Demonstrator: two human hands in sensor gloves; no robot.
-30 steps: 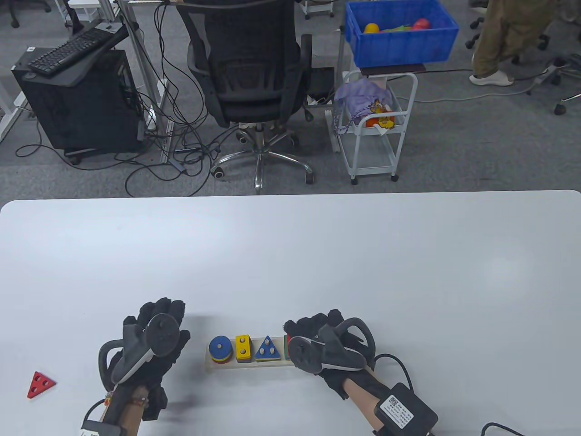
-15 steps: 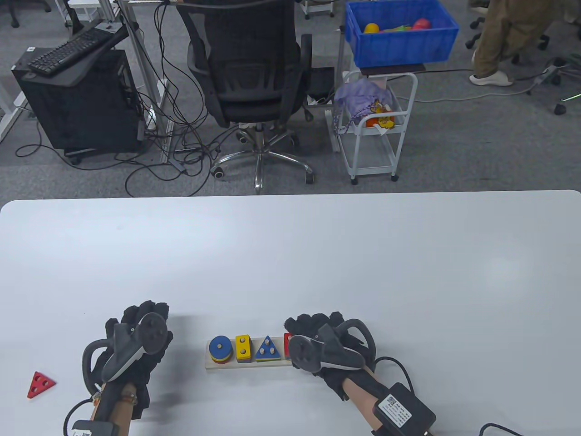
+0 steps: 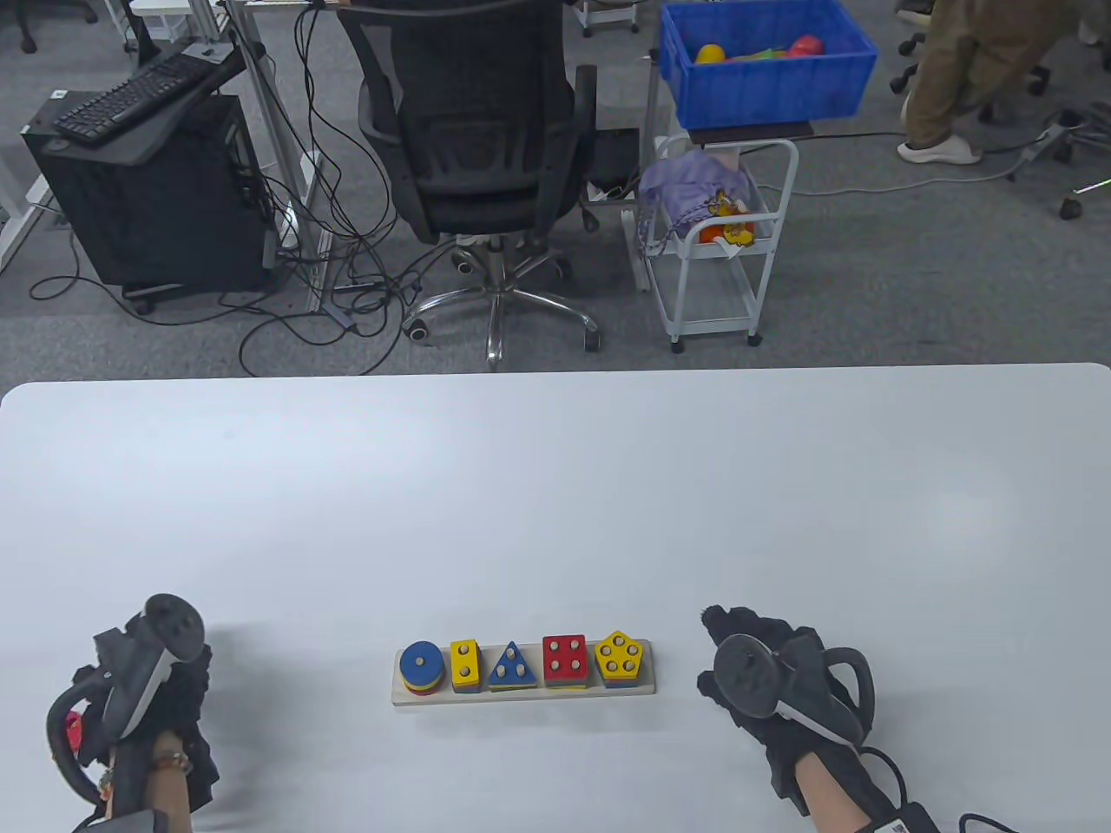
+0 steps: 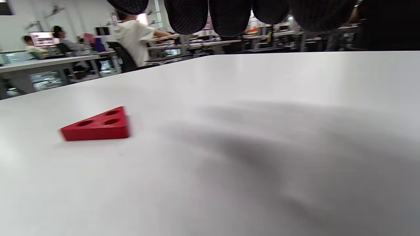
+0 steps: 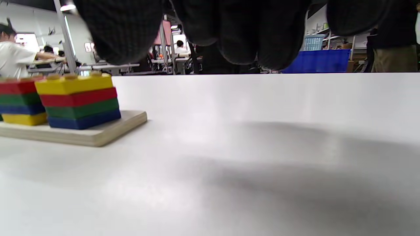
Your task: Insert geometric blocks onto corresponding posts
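A wooden post board [image 3: 521, 694] lies at the table's near middle. It carries stacks topped by a blue circle [image 3: 422, 665], a yellow rectangle [image 3: 465, 663], a blue triangle [image 3: 511, 668], a red square [image 3: 564, 659] and a yellow pentagon [image 3: 620, 656]. A loose red triangle block [image 4: 98, 124] with three holes lies flat on the table at the near left. My left hand [image 3: 178, 690] hovers over it, so only a sliver of the triangle [image 3: 76, 731] shows in the table view. The left fingers [image 4: 229, 16] hold nothing. My right hand [image 3: 755, 646] is empty, right of the board. The pentagon stack [image 5: 78, 101] shows in the right wrist view.
The white table [image 3: 555, 486] stretches far beyond the board. An office chair [image 3: 477, 130] and a white cart [image 3: 720, 243] with a blue bin [image 3: 764, 69] stand on the floor behind the table's far edge.
My left hand moved left and toward the near edge, over the red triangle. My right hand moved right off the board, uncovering the red square and yellow pentagon stacks.
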